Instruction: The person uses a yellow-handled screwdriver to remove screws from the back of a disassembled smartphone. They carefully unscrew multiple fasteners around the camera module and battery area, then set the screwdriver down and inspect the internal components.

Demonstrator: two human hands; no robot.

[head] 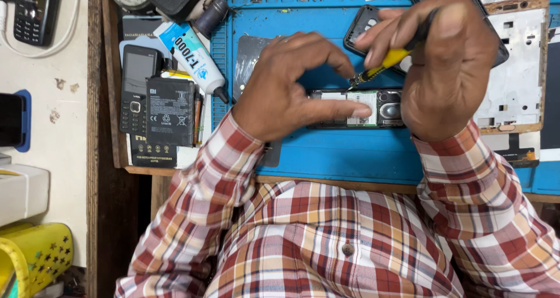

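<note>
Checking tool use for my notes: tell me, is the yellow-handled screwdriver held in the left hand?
No, the right hand grips the yellow-handled screwdriver, while the left hand presses down on the opened phone.

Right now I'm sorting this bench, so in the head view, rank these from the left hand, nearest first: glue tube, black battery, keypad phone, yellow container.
1. Glue tube, up and left of the left hand, at the blue mat's edge.
2. Black battery, further left, beside the mat.
3. Keypad phone, just left of the battery.
4. Yellow container, far down in the left corner.
</note>
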